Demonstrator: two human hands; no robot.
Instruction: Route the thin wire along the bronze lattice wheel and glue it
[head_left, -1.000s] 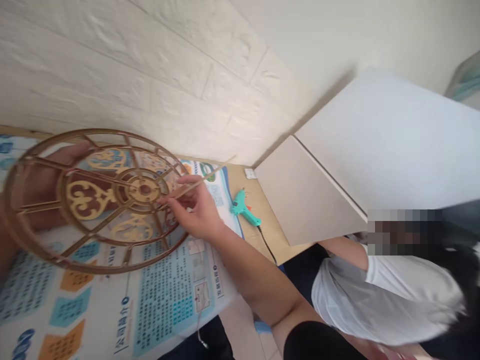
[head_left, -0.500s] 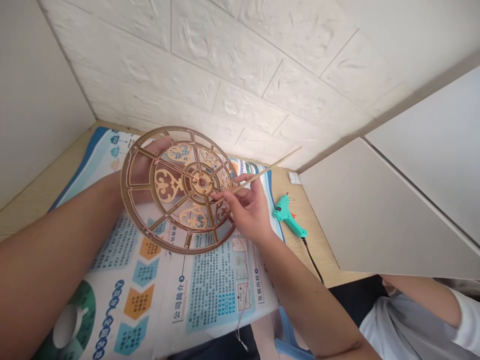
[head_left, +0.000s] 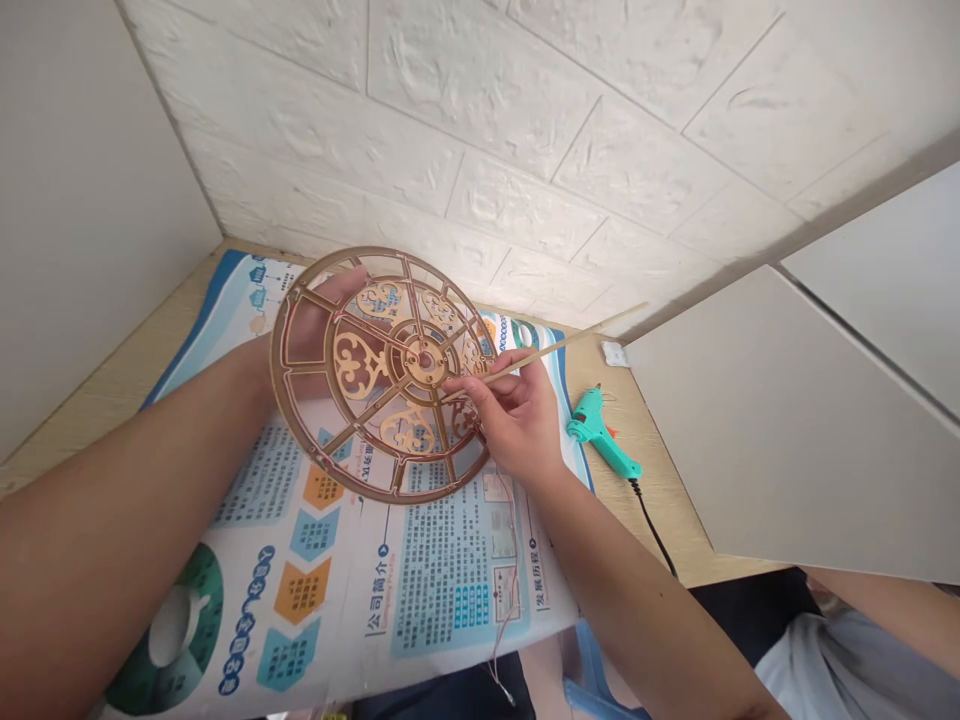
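Steady the frame, held in the left grip, and guide the stick, pinched near its tip in the right grip, using light pressure.

Head view: close above table, tilted down, facing wall.

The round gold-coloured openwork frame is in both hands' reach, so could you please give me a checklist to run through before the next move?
1. Left hand behind the round gold-coloured openwork frame: ok; its full grip is hidden.
2. Thin pale wooden-looking stick pinched in the right hand: ok.
3. Stick's near end touching the frame: cannot tell.
4. Turquoise glue gun apart from both hands: ok, lying on the table.
5. Glue gun hot: cannot tell.
6. Thin pale wire tucked away: not ok, its end hangs past the table edge.
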